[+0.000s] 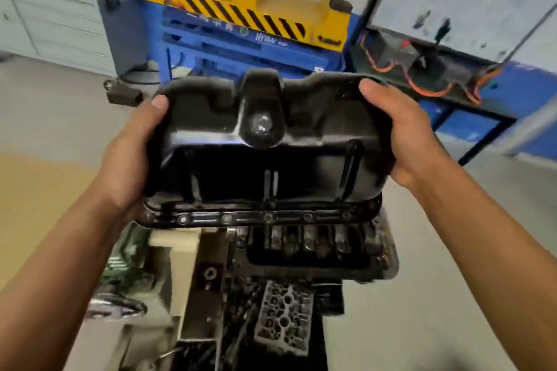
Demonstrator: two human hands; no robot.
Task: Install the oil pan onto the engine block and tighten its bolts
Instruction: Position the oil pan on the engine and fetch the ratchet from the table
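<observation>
Both forearms reach up from the lower corners; left hand (pixel 132 156) and right hand (pixel 404 135) grip the oil pan (pixel 265 153) at mid-frame, seemingly just above the engine block (pixel 319 253). Tilted lowering could misalign the flange holes.

Both bare forearms are reaching forward from the lower corners and angling inward. The left grip (pixel 129 159) is clasping the left end of the oil pan (pixel 265 166), its thumb lying over the top edge. The right grip (pixel 404 135) is clasping the right end the same way, its fingers hidden behind.
</observation>
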